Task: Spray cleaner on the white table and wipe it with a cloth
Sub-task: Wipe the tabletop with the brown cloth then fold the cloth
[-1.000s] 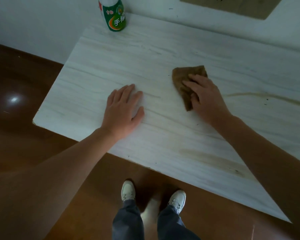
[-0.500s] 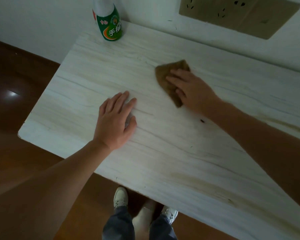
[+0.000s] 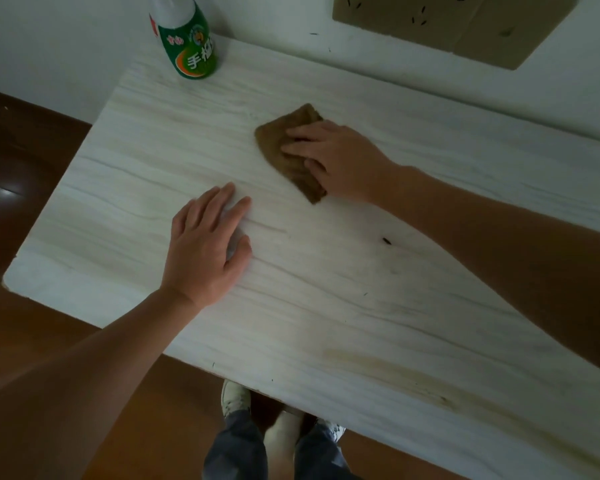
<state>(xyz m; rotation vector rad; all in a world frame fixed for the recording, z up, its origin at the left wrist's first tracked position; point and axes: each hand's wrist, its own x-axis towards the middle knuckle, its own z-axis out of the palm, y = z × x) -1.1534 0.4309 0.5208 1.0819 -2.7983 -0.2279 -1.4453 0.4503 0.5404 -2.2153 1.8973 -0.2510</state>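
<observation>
Wiping with the right hand (image 3: 336,157), laid flat and straight-fingered over the brown cloth (image 3: 274,143) and pressing it against the white table (image 3: 326,306) at the far middle of the top, near the wall. Judged a flat-palm hold, chosen to spread pressure across the folded cloth rather than bunch it.

Bracing with the left hand (image 3: 205,251), open and flat on the bare surface just on the near side of the cloth, gripping nothing. Probably placed there to steady the lean over the table.

Standing upright at the far left corner, well apart from both hands: the green-labelled cleaner bottle (image 3: 187,43), set outside the wiping path.

Cannot tell from the surface whether any spray lies on it.

Not yet dealt with, by judgement: a brownish stain (image 3: 395,368) along the near edge and a small dark speck (image 3: 386,241) beside the right forearm.

Rated as partway through, with the wiping step in hand. Advisable next to draw the cloth towards the near edge, pressing evenly and keeping clear of the bottle.
</observation>
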